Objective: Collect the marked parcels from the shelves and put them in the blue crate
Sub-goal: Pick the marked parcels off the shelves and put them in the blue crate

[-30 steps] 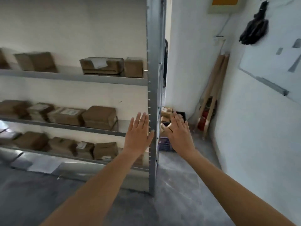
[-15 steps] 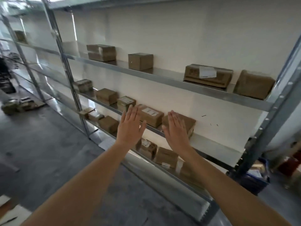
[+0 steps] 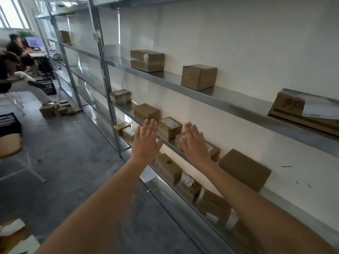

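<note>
A long grey metal shelving rack (image 3: 229, 105) is running along the white wall, carrying brown cardboard parcels spaced apart in single rows, probably so their labels are readable. A brown cardboard parcel with a white printed label (image 3: 169, 127) is sitting on the middle shelf, just beyond both hands. The left hand (image 3: 146, 143) and right hand (image 3: 195, 146) are reaching toward that shelf with fingers straight and spread, holding nothing, seemingly ready to take a parcel from both sides. The blue crate is not showing here.
</note>
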